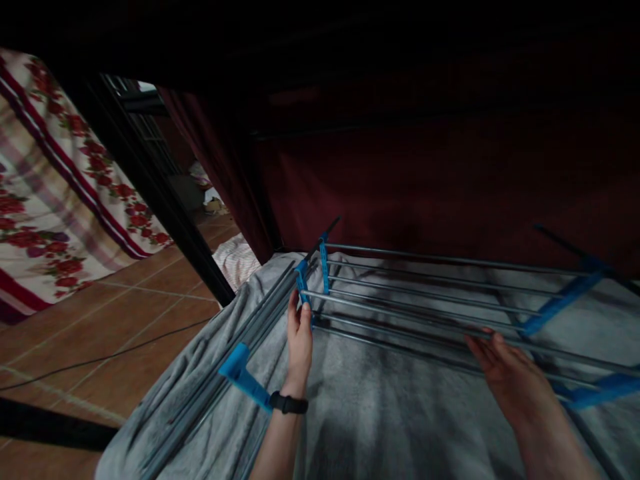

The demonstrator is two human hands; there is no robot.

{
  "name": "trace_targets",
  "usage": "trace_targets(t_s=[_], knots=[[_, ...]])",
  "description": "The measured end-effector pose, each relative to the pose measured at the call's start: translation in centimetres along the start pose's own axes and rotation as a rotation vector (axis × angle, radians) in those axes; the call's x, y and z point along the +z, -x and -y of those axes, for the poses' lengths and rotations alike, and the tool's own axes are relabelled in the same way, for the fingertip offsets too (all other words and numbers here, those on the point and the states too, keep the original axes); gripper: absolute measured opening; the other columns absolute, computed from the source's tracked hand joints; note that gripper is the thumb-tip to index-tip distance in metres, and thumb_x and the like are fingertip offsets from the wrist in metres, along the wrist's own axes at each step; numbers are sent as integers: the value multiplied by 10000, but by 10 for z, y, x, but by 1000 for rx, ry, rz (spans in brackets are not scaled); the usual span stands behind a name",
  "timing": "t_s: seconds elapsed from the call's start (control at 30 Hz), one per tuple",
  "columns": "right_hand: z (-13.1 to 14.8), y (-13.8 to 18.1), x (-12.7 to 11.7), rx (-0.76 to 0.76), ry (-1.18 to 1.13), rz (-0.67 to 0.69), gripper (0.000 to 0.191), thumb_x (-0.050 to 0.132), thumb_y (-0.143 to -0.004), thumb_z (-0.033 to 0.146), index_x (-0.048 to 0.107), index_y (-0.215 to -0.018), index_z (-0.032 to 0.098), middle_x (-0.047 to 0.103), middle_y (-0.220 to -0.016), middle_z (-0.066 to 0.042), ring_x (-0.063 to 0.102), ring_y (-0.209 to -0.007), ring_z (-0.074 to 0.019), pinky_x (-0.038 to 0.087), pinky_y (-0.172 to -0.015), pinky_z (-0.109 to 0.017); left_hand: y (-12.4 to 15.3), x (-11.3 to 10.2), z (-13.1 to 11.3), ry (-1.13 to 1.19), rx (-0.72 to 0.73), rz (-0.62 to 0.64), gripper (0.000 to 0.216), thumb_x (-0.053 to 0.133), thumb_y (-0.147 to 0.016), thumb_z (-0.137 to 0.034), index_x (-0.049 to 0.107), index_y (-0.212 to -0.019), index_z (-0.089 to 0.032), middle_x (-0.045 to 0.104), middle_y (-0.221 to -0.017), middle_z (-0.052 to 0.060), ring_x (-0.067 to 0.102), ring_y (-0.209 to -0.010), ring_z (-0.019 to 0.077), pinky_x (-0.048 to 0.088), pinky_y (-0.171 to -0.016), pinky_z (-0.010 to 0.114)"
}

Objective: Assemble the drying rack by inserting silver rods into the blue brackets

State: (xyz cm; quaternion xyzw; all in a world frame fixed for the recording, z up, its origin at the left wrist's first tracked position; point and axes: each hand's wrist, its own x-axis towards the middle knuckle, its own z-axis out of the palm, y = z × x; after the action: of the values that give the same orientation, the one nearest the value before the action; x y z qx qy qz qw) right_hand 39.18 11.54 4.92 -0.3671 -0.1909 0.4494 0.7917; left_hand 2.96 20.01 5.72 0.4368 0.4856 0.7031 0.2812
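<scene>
A rack [370, 308] of grey metal rods with blue plastic brackets at both ends rests on a grey blanket. My left hand [300, 327], a black band on its wrist, is closed on the blue bracket [302, 277] at the rack's left end, thumb up along it. My right hand [510, 367] pinches one of the long rods toward the right, thumb on top and fingertips partly behind it. Beside my left forearm lies another blue plastic piece [245, 380], next to a bundle of grey metal poles [185, 427].
The grey blanket [380, 413] covers a bed under a dark frame, with a black post [165, 200] at the left. Dark red cloth [425, 193] hangs behind. Leftward are a flowered curtain [60, 200], a tiled floor [165, 300] and a black cable [110, 355].
</scene>
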Motion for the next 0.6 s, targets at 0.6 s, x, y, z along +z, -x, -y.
trace_targets(t_s=[0.6], knots=[[1, -1, -3, 39, 40, -38, 168, 887, -665, 270, 743, -753, 270, 753, -900, 40, 724, -872, -160, 628, -893, -350, -44, 8, 9, 566, -232, 9, 374, 868, -686, -435, 767, -963, -204, 761, -979, 19, 677, -887, 127, 494, -879, 235]])
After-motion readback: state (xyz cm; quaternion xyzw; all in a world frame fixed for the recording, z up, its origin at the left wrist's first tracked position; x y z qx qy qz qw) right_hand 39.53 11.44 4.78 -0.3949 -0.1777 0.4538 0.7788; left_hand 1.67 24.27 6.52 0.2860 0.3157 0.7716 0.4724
